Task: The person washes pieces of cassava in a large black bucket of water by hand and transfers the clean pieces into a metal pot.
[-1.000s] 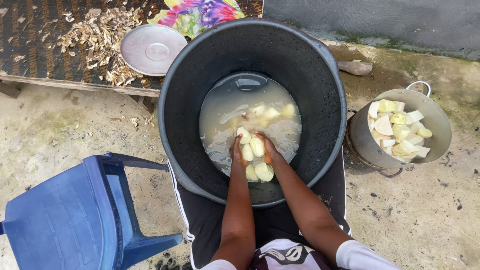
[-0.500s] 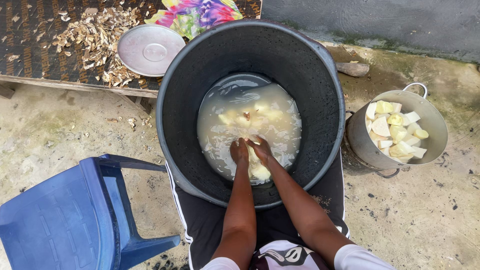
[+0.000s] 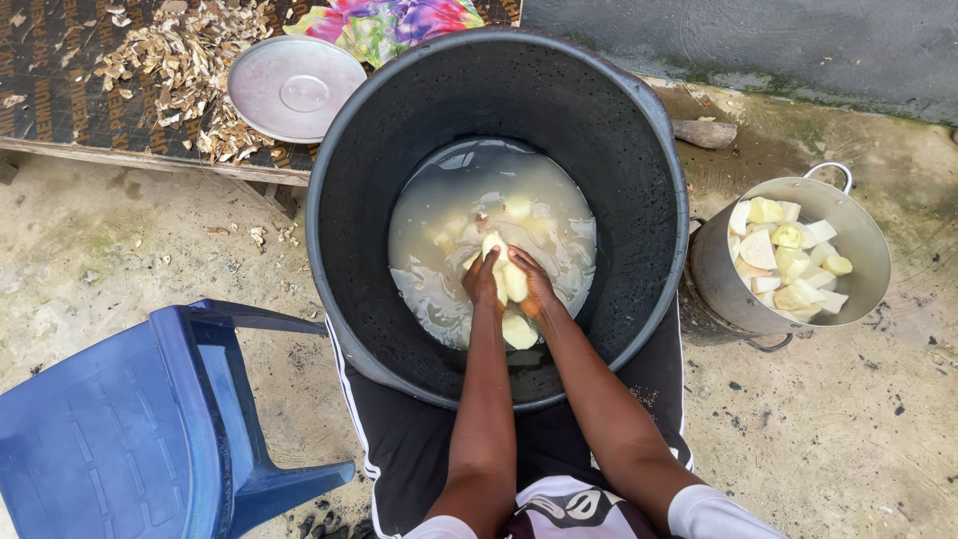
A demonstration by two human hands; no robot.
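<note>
A big black tub (image 3: 639, 150) stands between my knees, holding cloudy water (image 3: 439, 230) and pale yellow cut tuber pieces. My left hand (image 3: 483, 283) and my right hand (image 3: 534, 282) are pressed together in the water, cupping several pale pieces (image 3: 504, 269) between them, lifted just above the surface. Another piece (image 3: 518, 330) lies in the water just under my wrists, and more float behind my hands (image 3: 517, 208).
A metal pot (image 3: 726, 284) full of cut pale pieces (image 3: 788, 262) stands right of the tub. A blue plastic chair (image 3: 130, 429) is at lower left. A round metal lid (image 3: 294, 90), peelings (image 3: 180, 60) and colourful cloth (image 3: 399, 18) lie on a board behind.
My hands dipped under the water half a second ago and have come up again, a little farther forward, with pieces between them. The water is stirred up.
</note>
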